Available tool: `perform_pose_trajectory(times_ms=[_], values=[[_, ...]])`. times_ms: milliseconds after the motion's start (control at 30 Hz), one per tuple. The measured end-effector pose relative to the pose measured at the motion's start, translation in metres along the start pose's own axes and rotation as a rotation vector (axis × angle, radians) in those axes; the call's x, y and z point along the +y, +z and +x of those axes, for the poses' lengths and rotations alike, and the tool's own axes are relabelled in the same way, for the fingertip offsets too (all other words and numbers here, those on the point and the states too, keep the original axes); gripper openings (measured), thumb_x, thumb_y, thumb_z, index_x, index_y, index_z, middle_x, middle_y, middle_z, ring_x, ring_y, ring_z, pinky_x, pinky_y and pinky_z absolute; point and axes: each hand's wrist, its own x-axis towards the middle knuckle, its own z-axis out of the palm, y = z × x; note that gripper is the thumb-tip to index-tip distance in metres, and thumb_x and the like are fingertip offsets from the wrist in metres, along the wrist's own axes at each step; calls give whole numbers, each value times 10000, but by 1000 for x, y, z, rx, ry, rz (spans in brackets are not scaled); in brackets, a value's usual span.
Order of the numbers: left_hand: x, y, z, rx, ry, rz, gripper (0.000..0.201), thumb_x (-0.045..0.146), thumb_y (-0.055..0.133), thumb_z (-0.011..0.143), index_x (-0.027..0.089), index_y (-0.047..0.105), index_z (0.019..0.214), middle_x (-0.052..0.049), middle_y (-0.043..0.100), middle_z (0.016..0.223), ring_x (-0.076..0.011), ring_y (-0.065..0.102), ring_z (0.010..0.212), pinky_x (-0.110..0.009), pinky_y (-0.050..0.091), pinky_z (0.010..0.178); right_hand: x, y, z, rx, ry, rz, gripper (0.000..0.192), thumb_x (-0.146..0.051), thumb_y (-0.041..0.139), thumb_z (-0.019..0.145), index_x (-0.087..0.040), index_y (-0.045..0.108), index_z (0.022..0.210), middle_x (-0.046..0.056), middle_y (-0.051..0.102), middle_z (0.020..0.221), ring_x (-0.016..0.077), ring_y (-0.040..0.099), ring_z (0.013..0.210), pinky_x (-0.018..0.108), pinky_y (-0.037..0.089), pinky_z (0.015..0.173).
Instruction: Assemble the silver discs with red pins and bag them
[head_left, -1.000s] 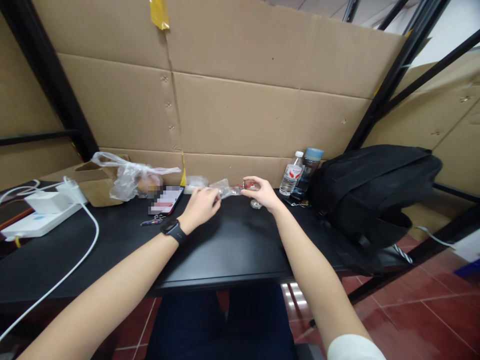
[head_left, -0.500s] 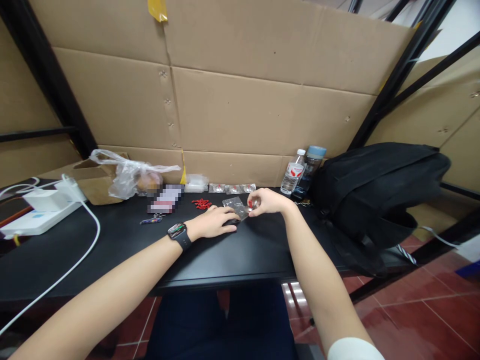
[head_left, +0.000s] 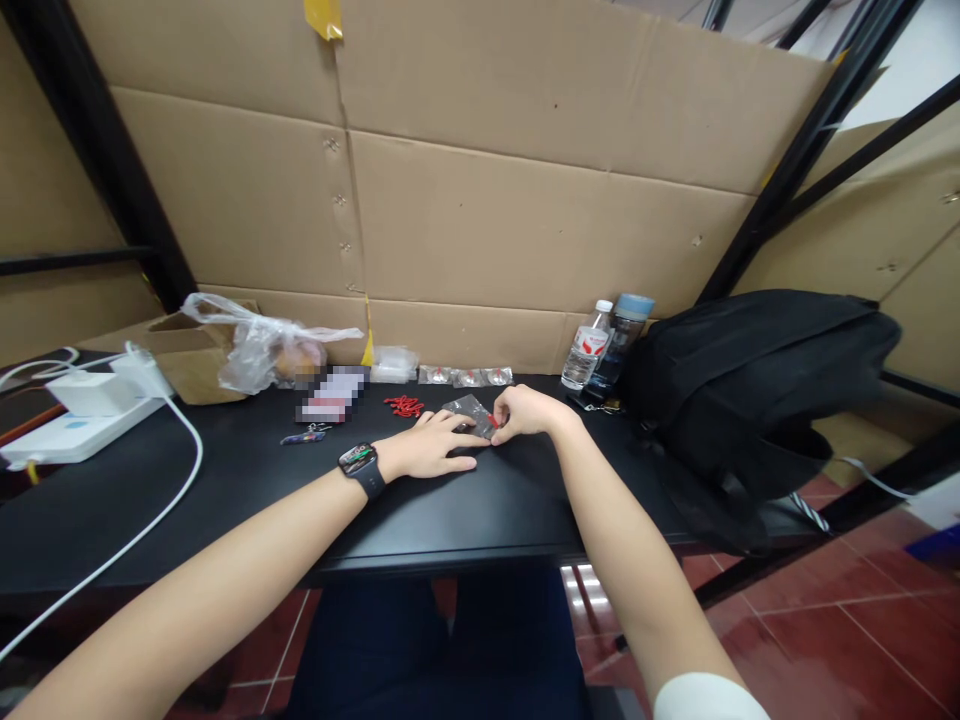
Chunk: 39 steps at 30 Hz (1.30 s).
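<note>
A small clear plastic bag [head_left: 466, 408] lies on the black table. My left hand [head_left: 431, 443], with a black smartwatch on its wrist, rests on the near part of this bag with its fingers stretched out. At the bag's right end, the fingers of my right hand [head_left: 521, 412] are pinched around a small item with a red part [head_left: 493, 422]; most of it is hidden by the fingers. To the left of the bag is a small heap of red cords [head_left: 403, 406]. Several small clear packets with red bits [head_left: 469, 377] lie in a row behind.
A water bottle [head_left: 587, 348] and a dark bottle with a blue lid [head_left: 626, 335] stand beside a black backpack [head_left: 765, 390]. On the left are a power strip [head_left: 82, 430], a plastic bag [head_left: 259, 350], and a keychain [head_left: 304, 437]. Cardboard [head_left: 480, 230] walls the back.
My right hand has come slightly down and left, bringing the small red-parted item to the bag's right end. My left hand stays on the bag with its fingers more spread.
</note>
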Motion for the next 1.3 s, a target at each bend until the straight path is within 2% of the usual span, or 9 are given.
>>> perform_pose_trajectory(times_ms=[200,367,467,600,767,967,1067,1167,1300], values=[[-1,0,1,-11,-6,13,439,590,506,953,488,588,1372,-58,484,1518,-382,406,1364,-553,339,1074,-3,8,8,58,-26,26,332,-425,891,599,-174,734,749,16,715,721,150,610,674,242,424,627],[1,-2,1,-42,-15,30,454,596,482,960,508,548,1401,-52,440,1554,-407,388,1380,-604,330,1068,-3,8,8,8,-67,145,211,-199,842,630,-161,744,812,7,727,776,139,639,695,225,449,656],[1,-3,1,-52,-14,26,463,599,482,961,495,546,1408,-64,430,1557,-407,376,1397,-617,330,1072,2,10,10,34,-97,166,208,-119,815,625,-160,724,808,0,718,770,136,643,701,222,453,666],[-3,-1,0,-30,-13,24,450,585,517,953,483,573,1388,-67,396,1579,-403,359,1426,-625,325,1090,8,19,19,112,-110,142,203,-181,838,658,-171,683,789,-12,686,758,122,612,690,218,417,647],[-9,2,-1,13,1,24,424,561,551,948,478,599,1361,-46,335,1625,-394,308,1470,-635,304,1119,5,29,27,278,10,-9,330,-341,882,656,-196,637,824,-4,668,822,135,573,741,223,334,615],[-8,-5,-2,1,13,73,369,506,564,951,449,649,1305,-23,359,1610,-373,321,1463,-581,323,1118,-3,40,32,421,32,-71,195,-329,738,820,-216,609,914,18,649,944,138,541,750,232,314,619],[-9,-11,-1,75,29,102,291,309,592,914,365,704,1176,-38,490,1486,-305,477,1349,-467,386,1065,4,36,32,332,-91,84,289,-334,805,742,-191,623,915,7,622,881,133,539,741,227,366,648],[-12,-13,0,199,-21,127,372,158,590,826,279,639,1174,-63,607,1280,-252,591,1172,-371,434,948,17,26,28,208,-214,323,279,-353,775,766,-166,642,923,8,625,855,123,544,707,231,419,661],[-17,-8,4,300,-97,188,290,255,632,856,243,605,1144,-66,649,1170,-264,602,1115,-374,408,915,29,20,23,225,-219,409,142,-165,661,789,-156,660,931,27,661,930,108,556,700,230,445,672]])
